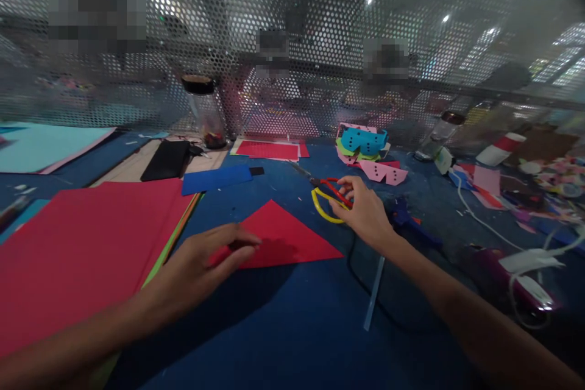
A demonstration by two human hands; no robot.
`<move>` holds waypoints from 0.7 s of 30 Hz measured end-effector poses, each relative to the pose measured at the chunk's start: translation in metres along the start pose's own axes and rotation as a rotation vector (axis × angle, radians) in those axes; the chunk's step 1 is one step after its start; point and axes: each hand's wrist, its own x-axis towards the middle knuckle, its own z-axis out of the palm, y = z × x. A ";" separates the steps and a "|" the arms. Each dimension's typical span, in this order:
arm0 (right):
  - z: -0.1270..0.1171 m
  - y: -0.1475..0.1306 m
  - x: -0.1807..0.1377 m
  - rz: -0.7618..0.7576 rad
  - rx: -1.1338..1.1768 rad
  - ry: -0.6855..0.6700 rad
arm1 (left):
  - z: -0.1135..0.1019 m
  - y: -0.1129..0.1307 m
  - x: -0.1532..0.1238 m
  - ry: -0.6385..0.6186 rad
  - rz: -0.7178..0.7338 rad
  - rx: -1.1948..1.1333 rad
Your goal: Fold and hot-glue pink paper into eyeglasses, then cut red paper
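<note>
A red paper triangle lies on the blue table. My left hand rests on the triangle's left corner, its fingers pinched together on the paper. My right hand reaches just right of the triangle and closes around the yellow and red handles of a pair of scissors, whose blades point away to the left.
A stack of red sheets lies at left, with a blue strip and a black pouch behind it. Cut pink and blue paper shapes sit at the back. A glue gun with cable lies at right. A perforated metal screen closes the back.
</note>
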 end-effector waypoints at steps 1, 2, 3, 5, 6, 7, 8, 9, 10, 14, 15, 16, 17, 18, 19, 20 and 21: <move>-0.001 -0.008 -0.004 -0.024 0.079 0.019 | 0.002 0.011 0.008 -0.005 -0.072 -0.091; -0.001 -0.017 -0.008 -0.051 0.126 0.051 | 0.005 0.022 0.017 -0.021 -0.111 -0.188; -0.002 -0.025 -0.013 -0.083 0.147 0.073 | 0.009 0.031 0.027 -0.037 -0.119 -0.288; -0.003 -0.039 -0.023 -0.168 0.139 0.104 | 0.020 0.044 0.044 -0.102 -0.097 -0.477; -0.003 -0.044 -0.027 -0.211 0.119 0.107 | 0.027 0.048 0.051 -0.128 -0.093 -0.551; -0.004 -0.048 -0.030 -0.252 0.097 0.110 | 0.033 0.049 0.056 -0.135 -0.092 -0.618; -0.004 -0.049 -0.032 -0.290 0.085 0.119 | 0.040 0.049 0.060 -0.132 -0.102 -0.684; -0.005 -0.050 -0.033 -0.318 0.081 0.121 | 0.045 0.047 0.062 -0.110 -0.115 -0.729; -0.005 -0.050 -0.033 -0.327 0.088 0.112 | 0.051 0.045 0.064 -0.089 -0.126 -0.746; -0.004 -0.046 -0.029 -0.279 0.088 0.004 | 0.062 0.034 0.062 -0.066 -0.133 -0.741; -0.003 -0.046 -0.029 -0.282 0.052 -0.027 | 0.064 0.032 0.062 -0.065 -0.121 -0.728; -0.001 -0.046 -0.028 -0.294 0.005 -0.052 | 0.064 0.031 0.061 -0.065 -0.106 -0.713; 0.001 -0.046 -0.028 -0.312 -0.045 -0.072 | 0.065 0.030 0.061 -0.067 -0.091 -0.701; 0.003 -0.046 -0.029 -0.331 -0.090 -0.080 | 0.064 0.030 0.061 -0.071 -0.082 -0.694; 0.004 -0.045 -0.029 -0.351 -0.129 -0.077 | 0.064 0.029 0.061 -0.076 -0.082 -0.694; 0.005 -0.045 -0.030 -0.375 -0.160 -0.069 | 0.063 0.029 0.061 -0.084 -0.087 -0.703; 0.006 -0.045 -0.030 -0.399 -0.184 -0.060 | 0.061 0.029 0.062 -0.092 -0.097 -0.719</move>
